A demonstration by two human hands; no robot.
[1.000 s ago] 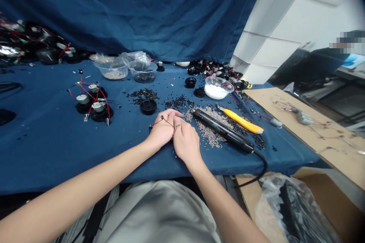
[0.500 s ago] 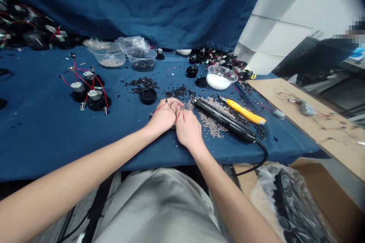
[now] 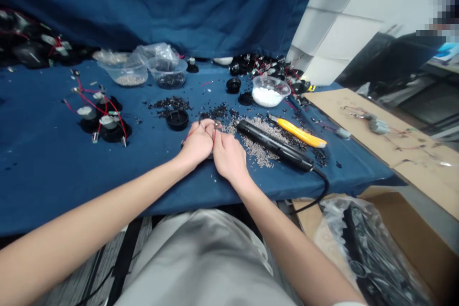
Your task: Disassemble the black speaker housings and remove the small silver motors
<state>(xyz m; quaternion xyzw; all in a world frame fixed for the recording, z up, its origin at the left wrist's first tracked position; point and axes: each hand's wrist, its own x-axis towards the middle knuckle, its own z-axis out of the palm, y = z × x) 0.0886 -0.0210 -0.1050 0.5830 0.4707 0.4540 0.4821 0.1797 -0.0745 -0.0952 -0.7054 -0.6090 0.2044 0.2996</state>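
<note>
My left hand (image 3: 198,143) is closed around a wired part that its fingers mostly hide. A red wire (image 3: 214,137) comes up between the two hands, and a small metal piece (image 3: 217,125) shows at the fingertips. Pressed against the left, my right hand (image 3: 229,154) pinches this wire with thumb and forefinger. Just beyond them lies a round black cap (image 3: 177,119). To the right, a black corded electric screwdriver (image 3: 275,146) rests over a spread of small silver screws (image 3: 261,153), with a yellow utility knife (image 3: 301,134) behind it.
Motor assemblies with red wires (image 3: 107,122) stand at left. Clear plastic bowls (image 3: 167,76) hold small parts, and another bowl (image 3: 269,93) holds white material. Small black screws (image 3: 172,103) lie scattered. A cardboard sheet (image 3: 387,146) lies right; an open box (image 3: 409,234) sits below the table edge.
The whole view has shifted slightly, so table items appear further left. Both hands stay together with the wired part; the small metal piece now sits more upright at the fingertips.
</note>
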